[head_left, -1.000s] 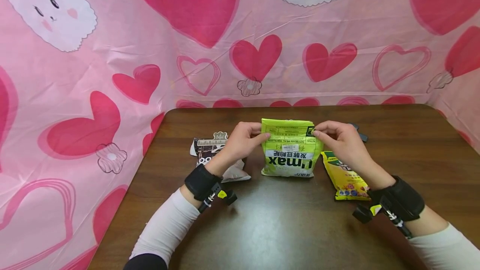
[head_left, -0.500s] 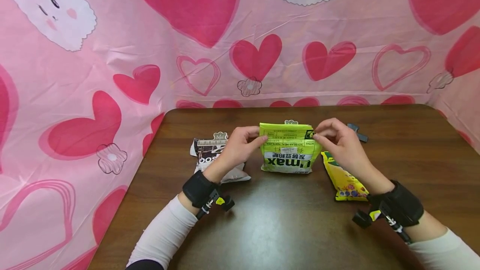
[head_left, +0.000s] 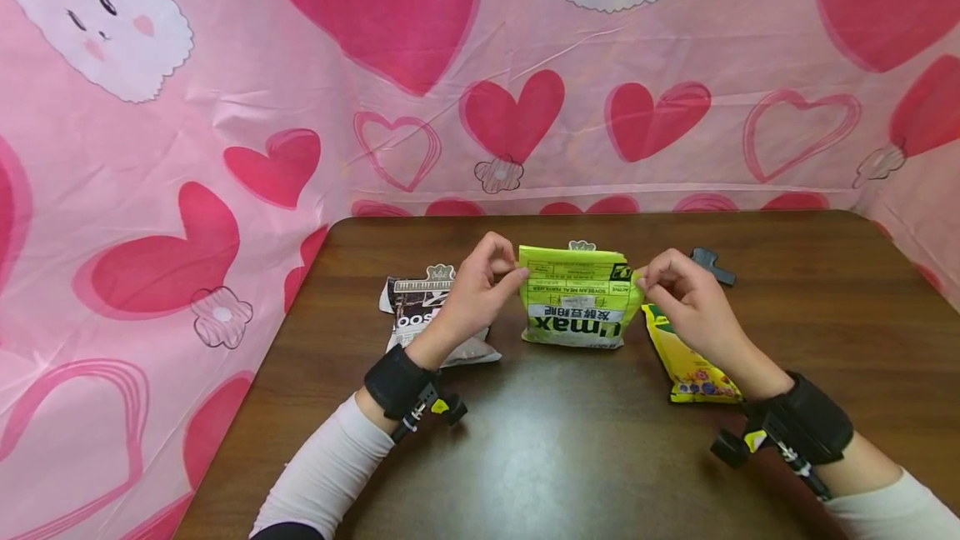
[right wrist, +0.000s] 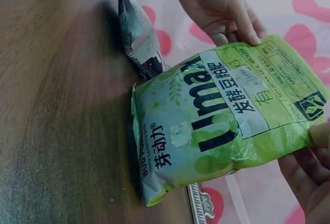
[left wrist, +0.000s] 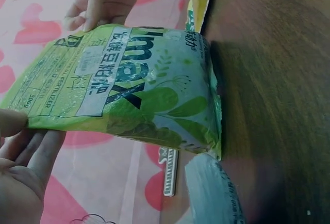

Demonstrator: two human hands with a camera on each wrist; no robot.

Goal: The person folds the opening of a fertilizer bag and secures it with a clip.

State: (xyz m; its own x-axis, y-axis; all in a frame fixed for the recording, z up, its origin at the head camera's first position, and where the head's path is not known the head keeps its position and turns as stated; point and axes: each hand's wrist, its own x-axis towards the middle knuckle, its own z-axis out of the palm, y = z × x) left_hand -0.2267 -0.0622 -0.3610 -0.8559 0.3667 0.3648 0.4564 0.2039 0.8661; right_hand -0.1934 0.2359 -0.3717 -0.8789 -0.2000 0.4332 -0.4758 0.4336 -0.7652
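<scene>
A lime-green fertilizer bag (head_left: 573, 298) marked "Umax" stands on the table, its print upside down in the head view. My left hand (head_left: 487, 277) pinches its left edge near the top, with the thumb in front and the other fingers behind. On the opposite edge my right hand (head_left: 686, 290) pinches the side of the bag (right wrist: 206, 121), drawing a bit of the film outward. In the left wrist view the bag's face looks full and rounded toward the bottom, while the upper part is flat.
A dark-and-white bag (head_left: 408, 307) closed with a silver clip (head_left: 440, 273) lies at the left. Behind the green bag another silver clip (head_left: 581, 246) shows. At the right lie a yellow bag (head_left: 693, 369) and a dark grey clip (head_left: 712, 265) on the brown table (head_left: 517, 457).
The green bag's top has dropped a little, revealing the silver clip behind it. My right hand has shifted slightly outward and down its edge; my left hand has moved slightly left.
</scene>
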